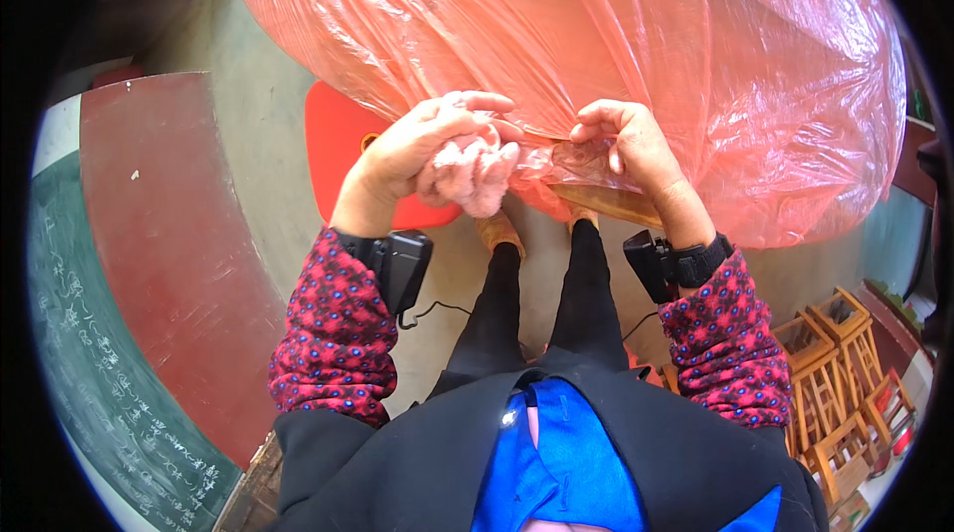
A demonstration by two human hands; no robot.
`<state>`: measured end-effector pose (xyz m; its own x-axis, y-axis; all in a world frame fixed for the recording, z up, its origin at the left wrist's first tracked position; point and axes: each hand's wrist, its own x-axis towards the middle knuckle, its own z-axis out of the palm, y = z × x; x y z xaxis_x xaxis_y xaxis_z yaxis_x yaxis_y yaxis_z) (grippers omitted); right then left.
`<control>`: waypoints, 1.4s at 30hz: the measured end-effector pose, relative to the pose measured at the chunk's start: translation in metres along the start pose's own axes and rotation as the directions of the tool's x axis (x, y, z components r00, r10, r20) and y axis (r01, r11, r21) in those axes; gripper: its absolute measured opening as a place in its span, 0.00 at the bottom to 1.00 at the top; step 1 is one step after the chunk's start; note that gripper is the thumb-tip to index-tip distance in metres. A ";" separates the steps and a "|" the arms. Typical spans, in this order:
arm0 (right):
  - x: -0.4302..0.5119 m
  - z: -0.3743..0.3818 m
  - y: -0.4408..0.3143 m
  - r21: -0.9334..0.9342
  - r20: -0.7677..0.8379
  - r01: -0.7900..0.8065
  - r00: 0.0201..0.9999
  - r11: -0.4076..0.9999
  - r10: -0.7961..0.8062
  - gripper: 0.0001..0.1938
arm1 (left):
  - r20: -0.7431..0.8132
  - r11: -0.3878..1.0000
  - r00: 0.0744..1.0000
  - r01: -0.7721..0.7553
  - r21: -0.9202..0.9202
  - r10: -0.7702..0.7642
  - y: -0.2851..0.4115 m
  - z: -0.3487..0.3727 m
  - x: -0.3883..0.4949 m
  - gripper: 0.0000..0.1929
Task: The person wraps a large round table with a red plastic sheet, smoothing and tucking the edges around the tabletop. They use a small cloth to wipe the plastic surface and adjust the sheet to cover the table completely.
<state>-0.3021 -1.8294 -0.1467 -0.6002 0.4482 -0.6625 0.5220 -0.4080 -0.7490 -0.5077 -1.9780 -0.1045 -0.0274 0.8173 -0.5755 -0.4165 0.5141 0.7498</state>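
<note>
A sheet of thin, translucent red plastic film covers a large surface before me, wrinkled and gathered at its near edge. My left hand holds a crumpled pink fluffy cloth against that gathered edge. To its right, my right hand has its fingers curled at the film, thumb and fingertips near a fold. Whether it pinches the film cannot be told. Under the fold a yellowish-brown edge shows. A red plastic stool stands partly beneath the film, beside my left hand.
A green chalkboard with writing and a dark red panel line the left side. Wooden stools are grouped at the lower right. Concrete floor shows around my feet, and a thin black cable hangs near my legs.
</note>
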 end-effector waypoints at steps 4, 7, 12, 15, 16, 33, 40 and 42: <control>0.002 -0.001 0.000 -0.017 -0.004 0.035 0.999 0.999 -0.035 0.15 | 0.130 0.999 0.991 -0.007 -0.033 0.012 0.018 0.004 -0.019 0.22; 0.003 -0.002 0.002 -0.020 -0.027 0.041 0.999 0.999 -0.042 0.16 | 0.204 0.999 0.978 0.040 -0.019 -0.036 0.020 0.010 -0.016 0.23; 0.000 -0.007 0.006 0.023 -0.048 0.029 0.998 0.999 -0.028 0.14 | 0.222 0.998 0.973 0.068 0.017 -0.070 -0.005 0.020 -0.012 0.25; 0.000 -0.009 0.011 0.078 -0.038 0.023 0.999 0.997 -0.020 0.14 | 0.248 0.995 0.964 0.092 0.032 -0.097 -0.020 0.022 -0.027 0.28; 0.001 -0.009 0.013 0.087 -0.042 0.044 0.998 0.995 -0.040 0.14 | 0.266 0.993 0.958 0.118 -0.020 -0.108 -0.023 0.024 -0.032 0.28; -0.006 -0.006 0.026 0.191 -0.024 0.126 0.992 0.974 -0.124 0.15 | -0.033 0.332 0.980 -0.034 0.943 0.195 -0.023 0.086 -0.022 0.20; -0.006 -0.008 0.030 0.186 0.027 0.148 0.987 0.971 -0.155 0.20 | -0.068 0.731 0.958 -0.166 0.662 0.278 -0.025 0.056 -0.015 0.23; -0.007 -0.007 0.030 0.146 0.027 0.193 0.980 0.970 -0.199 0.22 | -0.058 0.679 0.944 -0.190 0.709 0.325 -0.029 0.049 -0.010 0.23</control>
<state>-0.2783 -1.8396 -0.1646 -0.7082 0.4987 -0.4998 0.3023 -0.4256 -0.8529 -0.4507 -1.9877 -0.1043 -0.2140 0.9235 -0.3183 0.3673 0.3780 0.8499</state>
